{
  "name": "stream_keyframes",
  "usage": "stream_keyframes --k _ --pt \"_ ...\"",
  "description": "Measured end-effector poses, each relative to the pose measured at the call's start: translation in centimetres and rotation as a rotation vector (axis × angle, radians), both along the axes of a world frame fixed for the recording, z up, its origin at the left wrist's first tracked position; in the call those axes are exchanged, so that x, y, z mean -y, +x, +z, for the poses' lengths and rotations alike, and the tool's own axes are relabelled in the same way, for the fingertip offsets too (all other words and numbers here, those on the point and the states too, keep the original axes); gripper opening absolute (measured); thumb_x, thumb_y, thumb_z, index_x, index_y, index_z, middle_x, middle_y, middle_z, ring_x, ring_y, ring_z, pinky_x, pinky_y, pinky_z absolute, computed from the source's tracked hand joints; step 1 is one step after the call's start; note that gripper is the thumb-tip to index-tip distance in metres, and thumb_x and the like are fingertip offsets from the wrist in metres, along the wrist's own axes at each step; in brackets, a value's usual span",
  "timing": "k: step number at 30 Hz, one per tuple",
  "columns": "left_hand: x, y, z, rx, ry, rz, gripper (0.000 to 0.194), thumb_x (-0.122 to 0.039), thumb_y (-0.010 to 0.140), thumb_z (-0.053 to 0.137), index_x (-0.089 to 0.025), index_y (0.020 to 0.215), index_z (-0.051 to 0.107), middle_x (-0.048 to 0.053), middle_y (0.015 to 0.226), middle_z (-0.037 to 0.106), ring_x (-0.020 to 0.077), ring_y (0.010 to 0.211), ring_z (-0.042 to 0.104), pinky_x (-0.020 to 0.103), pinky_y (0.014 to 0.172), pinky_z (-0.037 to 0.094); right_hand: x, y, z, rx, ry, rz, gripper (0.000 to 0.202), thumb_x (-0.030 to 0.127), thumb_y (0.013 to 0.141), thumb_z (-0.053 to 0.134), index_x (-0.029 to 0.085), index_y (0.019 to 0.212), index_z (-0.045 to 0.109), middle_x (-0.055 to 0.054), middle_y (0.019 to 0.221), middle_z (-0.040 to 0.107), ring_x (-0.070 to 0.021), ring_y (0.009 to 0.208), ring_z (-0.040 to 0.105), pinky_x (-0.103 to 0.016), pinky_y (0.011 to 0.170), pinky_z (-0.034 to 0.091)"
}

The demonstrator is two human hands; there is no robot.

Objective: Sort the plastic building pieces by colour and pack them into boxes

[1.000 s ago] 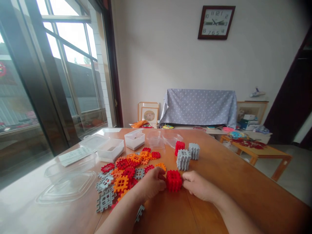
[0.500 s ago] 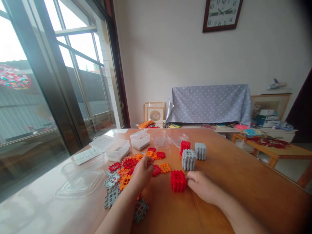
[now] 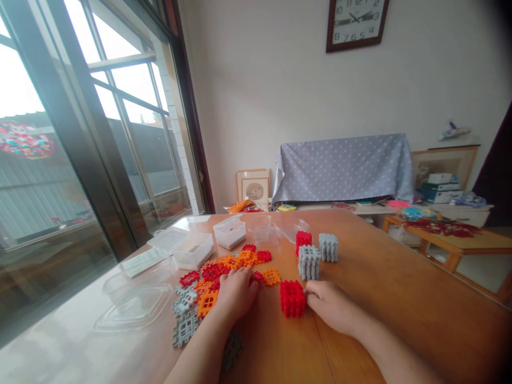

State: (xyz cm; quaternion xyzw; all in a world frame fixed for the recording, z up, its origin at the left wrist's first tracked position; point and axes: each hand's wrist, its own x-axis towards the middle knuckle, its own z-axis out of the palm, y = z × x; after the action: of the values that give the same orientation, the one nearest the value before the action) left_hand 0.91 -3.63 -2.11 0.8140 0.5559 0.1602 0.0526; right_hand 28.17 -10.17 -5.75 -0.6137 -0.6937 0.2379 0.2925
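Note:
My left hand (image 3: 239,292) lies over a pile of flat, notched window-shaped building pieces in red, orange and grey; its fingers look spread, though the tips are partly hidden. Under and beside its fingers are red pieces (image 3: 214,271), with an orange piece (image 3: 271,277) to the right. My right hand (image 3: 330,305) has curled fingers closed against the right side of a stack of red pieces (image 3: 292,298) standing on the table. Behind that stand a grey stack (image 3: 309,262), another red stack (image 3: 303,241) and a second grey stack (image 3: 328,247).
Clear plastic boxes (image 3: 193,249) and a small box (image 3: 229,233) stand at the table's back left. A clear lid (image 3: 138,306) and a printed sheet (image 3: 146,261) lie at left. Grey pieces (image 3: 186,326) lie near my left forearm. A window (image 3: 140,133) borders the left side.
My left hand has lowered onto the pile, and its fingers have gone from pinched together to spread. My right hand stays at the red stack. The view has shifted slightly.

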Motion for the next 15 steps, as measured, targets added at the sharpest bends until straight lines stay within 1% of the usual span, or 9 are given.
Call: stream_keyframes --k 2,4,6,8,10,12,13,15 --pt "-0.2 -0.1 0.0 0.040 0.014 0.020 0.020 -0.031 0.094 0.047 -0.023 0.082 0.061 0.007 0.094 0.072 0.0264 0.094 0.061 0.036 0.081 0.034 0.0 0.0 0.1 0.021 0.008 0.009 0.017 0.021 0.085 0.051 0.021 0.075 0.065 0.001 0.075 0.071 -0.0163 0.071 0.061 -0.025 0.065 0.036" --pt "-0.5 -0.1 0.0 0.122 0.034 0.053 0.024 -0.031 0.096 0.044 -0.023 0.079 0.059 0.006 0.086 0.070 0.0233 0.085 0.060 0.033 0.075 0.033 0.0 0.0 0.1 0.033 0.010 0.011 0.017 0.021 0.085 0.050 0.021 0.075 0.063 0.001 0.075 0.071 -0.0161 0.071 0.061 -0.025 0.064 0.035" --pt "-0.7 0.0 0.1 0.290 0.059 0.050 0.026 -0.033 0.097 0.043 -0.022 0.078 0.056 0.004 0.080 0.066 0.0202 0.077 0.058 0.030 0.070 0.032 0.0 0.0 0.1 0.042 0.010 0.009 0.017 0.021 0.085 0.050 0.021 0.074 0.062 0.001 0.074 0.071 -0.0159 0.070 0.060 -0.025 0.063 0.035" --pt "-0.7 0.2 0.3 0.544 0.042 0.012 0.027 -0.038 0.097 0.044 -0.022 0.079 0.056 0.003 0.077 0.062 0.0179 0.073 0.055 0.028 0.068 0.033 0.0 0.1 0.1 0.051 0.014 0.003 0.017 0.020 0.085 0.049 0.021 0.073 0.061 0.001 0.074 0.070 -0.0158 0.070 0.060 -0.025 0.063 0.034" --pt "-0.7 0.3 0.5 0.817 -0.091 -0.015 0.029 -0.046 0.096 0.048 -0.021 0.083 0.057 0.001 0.074 0.061 0.0162 0.069 0.054 0.026 0.065 0.036 0.0 0.1 0.1 0.059 0.023 -0.008 0.018 0.020 0.085 0.048 0.021 0.073 0.061 0.001 0.073 0.069 -0.0157 0.070 0.059 -0.025 0.063 0.034" --pt "-0.5 0.5 0.8 1.043 -0.297 -0.021 0.033 -0.052 0.092 0.053 -0.020 0.086 0.058 0.001 0.073 0.062 0.0142 0.064 0.052 0.025 0.060 0.036 0.1 0.1 0.3 0.060 0.036 -0.019 0.018 0.020 0.086 0.047 0.021 0.073 0.061 0.002 0.072 0.068 -0.0155 0.069 0.059 -0.025 0.063 0.034" --pt "-0.4 0.5 0.9 1.127 -0.388 -0.025 0.035 -0.055 0.090 0.056 -0.020 0.087 0.059 0.001 0.074 0.063 0.0130 0.061 0.052 0.024 0.058 0.035 0.2 0.1 0.4 0.058 0.043 -0.023 0.018 0.021 0.086 0.047 0.021 0.073 0.060 0.002 0.072 0.067 -0.0155 0.069 0.058 -0.025 0.063 0.034" --pt "-0.1 0.6 1.0 1.248 -0.507 -0.037 0.037 -0.056 0.086 0.063 -0.019 0.086 0.059 0.001 0.074 0.065 0.0108 0.057 0.051 0.022 0.054 0.032 0.3 0.1 0.6 0.050 0.055 -0.032 0.019 0.023 0.087 0.047 0.021 0.071 0.057 0.002 0.069 0.064 -0.0156 0.068 0.057 -0.026 0.063 0.035"
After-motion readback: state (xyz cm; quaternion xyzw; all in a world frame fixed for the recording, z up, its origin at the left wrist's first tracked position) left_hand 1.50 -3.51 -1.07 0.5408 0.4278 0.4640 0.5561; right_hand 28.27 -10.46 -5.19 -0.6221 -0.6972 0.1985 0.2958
